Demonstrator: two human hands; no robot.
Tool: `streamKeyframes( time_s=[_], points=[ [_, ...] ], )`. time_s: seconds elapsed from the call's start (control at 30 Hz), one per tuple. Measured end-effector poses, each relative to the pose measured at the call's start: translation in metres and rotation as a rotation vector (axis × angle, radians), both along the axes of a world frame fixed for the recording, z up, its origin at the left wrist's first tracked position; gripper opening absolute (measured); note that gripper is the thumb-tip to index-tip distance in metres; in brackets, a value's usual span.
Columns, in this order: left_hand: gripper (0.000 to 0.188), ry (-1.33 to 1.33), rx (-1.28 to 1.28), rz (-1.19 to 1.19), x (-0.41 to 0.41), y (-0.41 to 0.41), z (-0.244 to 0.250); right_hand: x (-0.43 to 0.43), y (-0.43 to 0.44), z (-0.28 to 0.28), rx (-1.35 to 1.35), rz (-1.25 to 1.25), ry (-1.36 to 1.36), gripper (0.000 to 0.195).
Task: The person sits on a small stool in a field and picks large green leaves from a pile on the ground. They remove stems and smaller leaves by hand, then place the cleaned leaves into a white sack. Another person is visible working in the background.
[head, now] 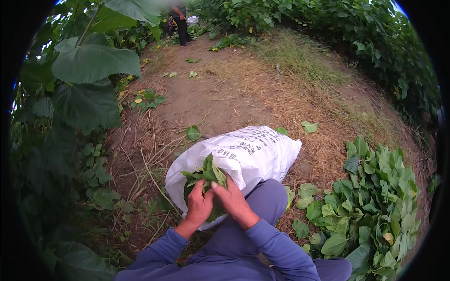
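Note:
A white woven sack (265, 154) bearing dark print lies plump on the ground before my knees, its mouth turned towards me. At that mouth my left hand (199, 204) and my right hand (232, 199) are close together, thumbs nearly meeting. Between them they grip a bunch of broad green leaves (207, 172). Part of the bunch is hidden behind my fingers, and some leaves hang down below my hands. The right hand's fingers lie against the sack's rim; whether they also grip the plastic I cannot tell.
A large heap of picked leaves (372, 210) lies to my right. Tall leafy plants (95, 63) crowd my left side, and more plants (379, 42) line the right. Dry straw (299, 105) and bare soil (228, 91) spread ahead. Farther off stands a person (181, 24) near a pale sack (192, 20).

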State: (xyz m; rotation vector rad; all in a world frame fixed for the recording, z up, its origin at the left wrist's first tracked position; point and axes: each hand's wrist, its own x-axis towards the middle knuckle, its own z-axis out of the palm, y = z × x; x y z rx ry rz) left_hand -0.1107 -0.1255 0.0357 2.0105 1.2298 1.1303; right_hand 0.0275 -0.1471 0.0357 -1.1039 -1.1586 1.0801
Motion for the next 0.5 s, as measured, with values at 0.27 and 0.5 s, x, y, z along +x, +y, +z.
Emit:
streamKeyframes(
  time_s=[0.27, 0.5],
  points=[
    [0.061, -0.141, -0.140, -0.119, 0.003, -0.011, 0.006, 0.006, 0.000, 0.015, 0.025, 0.018, 0.087, 0.062],
    [0.077, 0.015, -0.059, -0.157, 0.010, -0.015, 0.001, 0.002, 0.003, 0.009, 0.063, 0.194, 0.289, 0.066]
  ],
)
